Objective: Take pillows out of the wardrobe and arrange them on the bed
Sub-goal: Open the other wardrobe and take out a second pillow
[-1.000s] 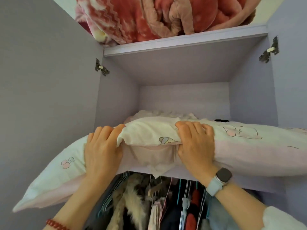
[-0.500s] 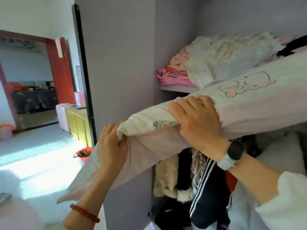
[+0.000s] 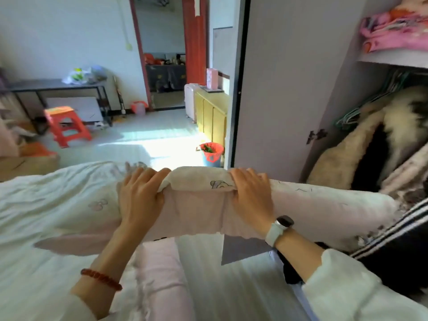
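A long pillow (image 3: 312,205), pale pink with a cream top and small cartoon prints, is held crosswise in front of the person, clear of the wardrobe (image 3: 289,89) and partly above the bed (image 3: 34,262). Its near edge is gripped by both hands: the left hand (image 3: 139,198) has its fingers curled over the top of the fabric, and the right hand (image 3: 252,195) is closed on it in the same way, so each grip is shut round the pillow. A red bead bracelet (image 3: 102,279) is worn on the left wrist and a white-strapped watch (image 3: 279,227) on the right. The left end of the pillow droops over the white bedding, while its right end lies just in front of the hanging clothes (image 3: 370,147) in the open wardrobe. Folded pink bedding (image 3: 398,31) is seen on the wardrobe shelf above. Farther off, an orange stool (image 3: 66,126) stands on the floor.
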### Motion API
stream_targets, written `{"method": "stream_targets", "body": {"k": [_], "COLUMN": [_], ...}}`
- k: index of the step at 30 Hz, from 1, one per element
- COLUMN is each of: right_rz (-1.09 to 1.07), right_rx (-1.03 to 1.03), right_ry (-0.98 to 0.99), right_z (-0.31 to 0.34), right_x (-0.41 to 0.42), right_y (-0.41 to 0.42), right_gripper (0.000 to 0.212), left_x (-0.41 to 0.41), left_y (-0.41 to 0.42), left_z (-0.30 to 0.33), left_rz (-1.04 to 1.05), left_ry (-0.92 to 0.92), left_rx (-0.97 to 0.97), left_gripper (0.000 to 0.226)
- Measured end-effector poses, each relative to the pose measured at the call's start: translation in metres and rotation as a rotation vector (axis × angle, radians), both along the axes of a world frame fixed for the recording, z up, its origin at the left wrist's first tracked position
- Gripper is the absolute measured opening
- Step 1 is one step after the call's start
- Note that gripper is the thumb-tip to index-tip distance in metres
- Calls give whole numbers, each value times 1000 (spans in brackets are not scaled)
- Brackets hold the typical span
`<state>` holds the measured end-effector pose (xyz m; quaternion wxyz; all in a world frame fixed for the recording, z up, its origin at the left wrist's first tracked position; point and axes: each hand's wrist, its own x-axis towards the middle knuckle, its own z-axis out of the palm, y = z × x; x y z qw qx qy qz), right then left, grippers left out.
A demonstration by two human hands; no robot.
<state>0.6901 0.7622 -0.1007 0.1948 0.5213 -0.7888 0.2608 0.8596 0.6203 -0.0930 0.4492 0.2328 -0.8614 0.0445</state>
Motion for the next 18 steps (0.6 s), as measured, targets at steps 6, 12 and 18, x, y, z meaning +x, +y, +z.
{"method": "stream_targets", "body": {"k": [6, 12, 18], "right_rz": [330, 742, 574], "right_rx": [-34, 776, 763], "right_ry": [-97, -410, -492], "right_z": [-50, -132, -143], "right_x": [82, 115, 60], "right_y": [-88, -109, -107], "right_gripper": [34, 41, 42], "left_x": [121, 171, 94], "left_y": [-22, -8, -20], "left_z": [-36, -111, -152], "left_rz": [396, 780, 599], "left_ry": [-115, -794, -712], "left_rx": [-12, 679, 830], "left_gripper": [29, 55, 61]}}
